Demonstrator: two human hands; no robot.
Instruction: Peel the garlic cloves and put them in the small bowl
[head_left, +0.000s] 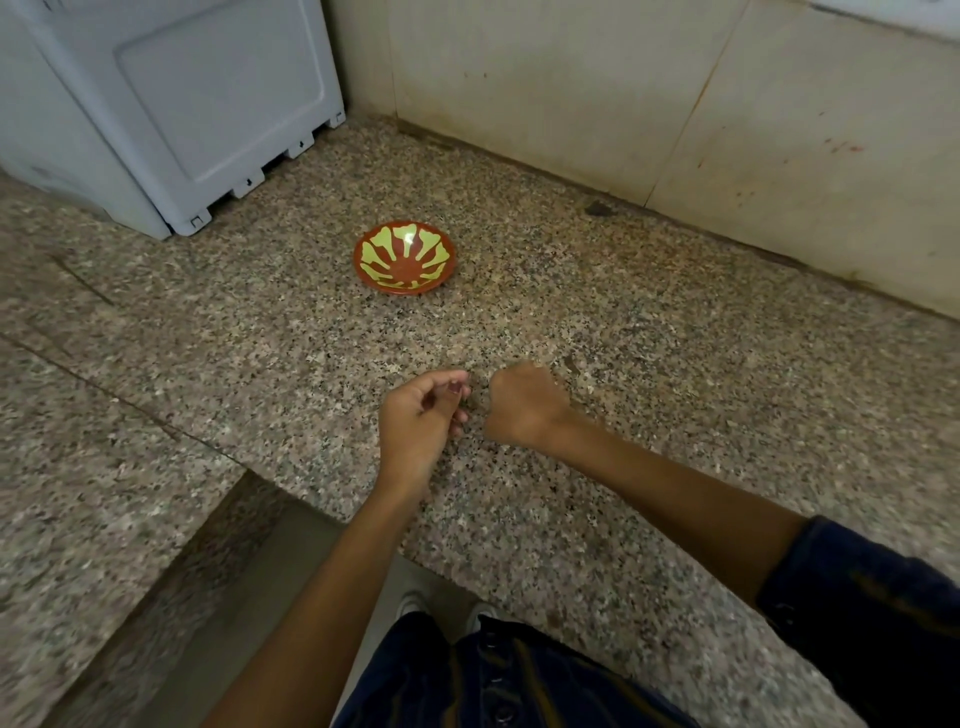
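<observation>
The small bowl (404, 258), red with a yellow-green ray pattern, stands empty on the speckled granite counter (675, 374). Nearer to me, both hands hover close together over the counter. My left hand (420, 417) has its fingers curled in, and the thumb tip meets the index finger. I see nothing between them. My right hand (523, 406) is balled into a fist with its back towards me, so whatever may lie inside is hidden. No garlic clove shows anywhere.
A white plastic appliance (171, 104) stands at the back left of the counter. A tiled wall (675, 104) runs behind and to the right. The counter's front edge drops to the floor (270, 587) at lower left, where my shoes show.
</observation>
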